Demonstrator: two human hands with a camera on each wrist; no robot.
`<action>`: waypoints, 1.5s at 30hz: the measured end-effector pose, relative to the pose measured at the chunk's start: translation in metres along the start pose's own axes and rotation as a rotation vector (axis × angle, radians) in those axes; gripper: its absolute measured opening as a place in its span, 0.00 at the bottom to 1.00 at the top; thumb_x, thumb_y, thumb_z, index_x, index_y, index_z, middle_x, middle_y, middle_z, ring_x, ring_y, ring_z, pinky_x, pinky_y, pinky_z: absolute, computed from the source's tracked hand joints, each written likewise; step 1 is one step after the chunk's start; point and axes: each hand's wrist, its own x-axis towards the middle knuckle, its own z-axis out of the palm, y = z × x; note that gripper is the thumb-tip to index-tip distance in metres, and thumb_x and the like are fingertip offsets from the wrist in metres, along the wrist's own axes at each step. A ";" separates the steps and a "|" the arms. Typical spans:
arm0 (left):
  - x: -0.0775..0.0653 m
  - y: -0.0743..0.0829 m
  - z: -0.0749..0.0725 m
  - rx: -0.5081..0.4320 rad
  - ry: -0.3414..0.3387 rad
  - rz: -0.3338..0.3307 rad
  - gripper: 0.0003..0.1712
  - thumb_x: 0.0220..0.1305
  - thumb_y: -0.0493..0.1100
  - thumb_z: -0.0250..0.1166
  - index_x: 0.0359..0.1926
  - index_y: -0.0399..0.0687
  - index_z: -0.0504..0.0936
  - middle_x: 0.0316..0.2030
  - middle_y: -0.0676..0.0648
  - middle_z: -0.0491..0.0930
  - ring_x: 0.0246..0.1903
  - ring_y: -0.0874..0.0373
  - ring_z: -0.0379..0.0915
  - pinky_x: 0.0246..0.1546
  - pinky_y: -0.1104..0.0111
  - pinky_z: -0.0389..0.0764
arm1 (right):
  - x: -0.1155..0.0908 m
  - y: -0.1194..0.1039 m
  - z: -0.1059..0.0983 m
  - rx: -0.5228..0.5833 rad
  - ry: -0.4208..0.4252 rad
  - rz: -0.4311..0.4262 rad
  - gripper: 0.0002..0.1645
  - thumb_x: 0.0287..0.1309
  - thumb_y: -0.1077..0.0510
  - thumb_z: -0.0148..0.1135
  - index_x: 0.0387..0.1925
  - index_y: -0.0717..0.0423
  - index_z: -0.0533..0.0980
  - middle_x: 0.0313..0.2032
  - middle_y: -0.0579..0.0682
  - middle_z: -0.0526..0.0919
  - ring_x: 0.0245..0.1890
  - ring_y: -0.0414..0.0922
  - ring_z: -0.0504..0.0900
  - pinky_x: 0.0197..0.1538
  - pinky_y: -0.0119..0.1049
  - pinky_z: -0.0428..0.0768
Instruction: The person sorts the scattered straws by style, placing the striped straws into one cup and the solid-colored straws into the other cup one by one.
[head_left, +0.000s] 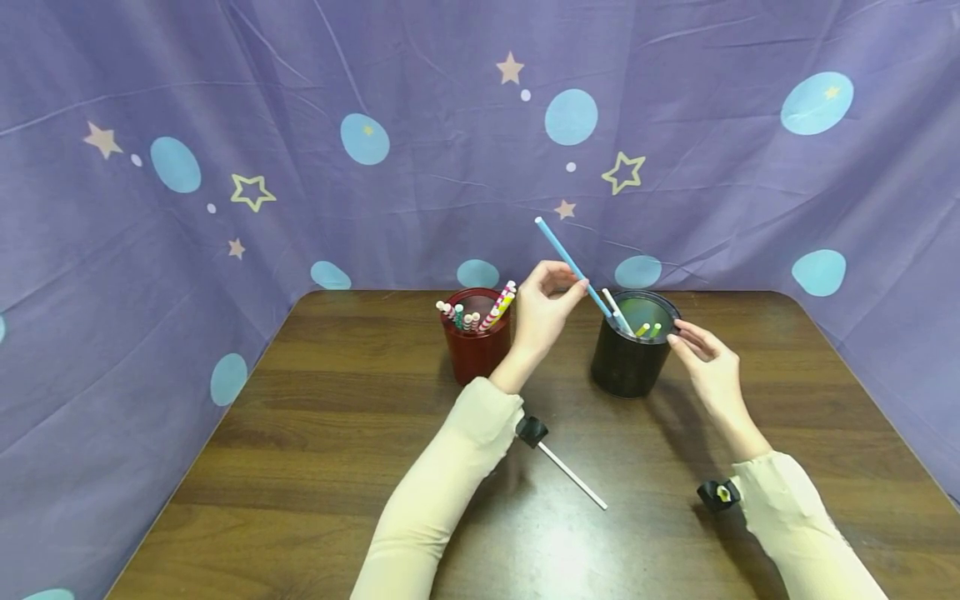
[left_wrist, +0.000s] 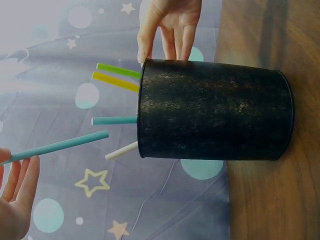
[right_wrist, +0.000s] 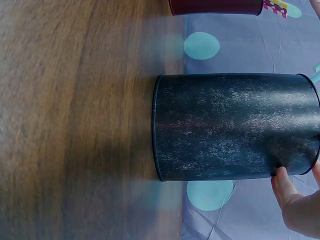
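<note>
In the head view my left hand (head_left: 546, 300) pinches a light blue straw (head_left: 562, 252) between thumb and fingers, tilted with its lower end over the black cup (head_left: 630, 367). The left wrist view shows the straw's lower tip (left_wrist: 102, 135) outside and above the cup's rim. Green, yellow, blue and white straws (left_wrist: 115, 81) stick out of the black cup. My right hand (head_left: 708, 371) holds the cup at its right side near the rim, with fingertips (right_wrist: 282, 172) against the wall in the right wrist view. The cup stands upright on the table.
Left of the black cup stands a red cup (head_left: 472, 354) with several patterned straws in it. A thin white stick (head_left: 573, 477) lies on the wooden table (head_left: 322, 433) in front. Behind the table hangs a purple curtain (head_left: 420, 200).
</note>
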 end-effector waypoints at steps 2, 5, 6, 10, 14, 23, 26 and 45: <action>0.003 -0.010 0.002 0.007 -0.001 0.006 0.10 0.49 0.26 0.62 0.34 0.26 0.71 0.29 0.30 0.76 0.27 0.67 0.73 0.33 0.68 0.80 | 0.000 0.000 0.000 -0.001 -0.001 -0.002 0.22 0.47 0.53 0.66 0.47 0.49 0.76 0.44 0.48 0.80 0.44 0.39 0.78 0.44 0.22 0.74; 0.004 -0.013 0.005 0.007 -0.010 -0.005 0.10 0.49 0.26 0.62 0.34 0.26 0.71 0.29 0.30 0.76 0.27 0.65 0.74 0.33 0.68 0.80 | 0.000 0.000 0.000 -0.010 0.000 -0.008 0.22 0.47 0.53 0.65 0.47 0.49 0.76 0.44 0.48 0.80 0.44 0.39 0.78 0.44 0.21 0.74; 0.004 -0.014 0.007 0.008 -0.013 -0.010 0.10 0.49 0.26 0.62 0.34 0.26 0.71 0.29 0.30 0.76 0.28 0.63 0.74 0.33 0.69 0.80 | 0.000 0.001 0.000 -0.012 -0.001 -0.011 0.22 0.47 0.53 0.65 0.47 0.48 0.76 0.44 0.48 0.80 0.44 0.39 0.78 0.44 0.21 0.74; 0.003 -0.009 0.010 0.006 -0.029 -0.022 0.10 0.49 0.25 0.62 0.33 0.25 0.71 0.29 0.30 0.76 0.29 0.53 0.76 0.32 0.70 0.80 | 0.000 0.001 0.001 0.000 -0.003 -0.013 0.22 0.47 0.53 0.65 0.47 0.49 0.76 0.44 0.48 0.80 0.44 0.39 0.78 0.44 0.22 0.74; 0.001 0.001 0.014 0.009 -0.045 -0.012 0.10 0.49 0.23 0.60 0.33 0.22 0.70 0.29 0.28 0.75 0.30 0.43 0.75 0.32 0.70 0.80 | 0.001 0.001 0.001 0.020 -0.003 -0.011 0.22 0.47 0.54 0.66 0.47 0.50 0.76 0.44 0.49 0.80 0.44 0.39 0.78 0.44 0.22 0.74; -0.002 -0.003 0.020 0.047 -0.055 -0.037 0.09 0.49 0.23 0.60 0.33 0.22 0.71 0.29 0.27 0.75 0.31 0.39 0.74 0.34 0.65 0.80 | 0.000 0.001 0.000 0.016 0.001 -0.006 0.22 0.47 0.54 0.66 0.47 0.50 0.76 0.44 0.49 0.80 0.43 0.39 0.78 0.43 0.21 0.74; -0.002 -0.006 0.021 0.072 -0.060 -0.048 0.09 0.48 0.23 0.60 0.34 0.23 0.71 0.30 0.28 0.76 0.31 0.40 0.74 0.34 0.64 0.79 | 0.000 0.000 0.001 0.018 0.002 -0.003 0.22 0.47 0.54 0.66 0.48 0.50 0.76 0.44 0.49 0.80 0.43 0.39 0.78 0.43 0.21 0.74; -0.010 -0.015 0.017 0.172 -0.172 -0.115 0.13 0.49 0.25 0.61 0.38 0.22 0.73 0.33 0.29 0.77 0.35 0.40 0.75 0.38 0.69 0.78 | -0.001 -0.002 0.001 -0.027 -0.004 -0.014 0.22 0.47 0.52 0.65 0.48 0.48 0.76 0.45 0.48 0.79 0.44 0.39 0.77 0.43 0.21 0.74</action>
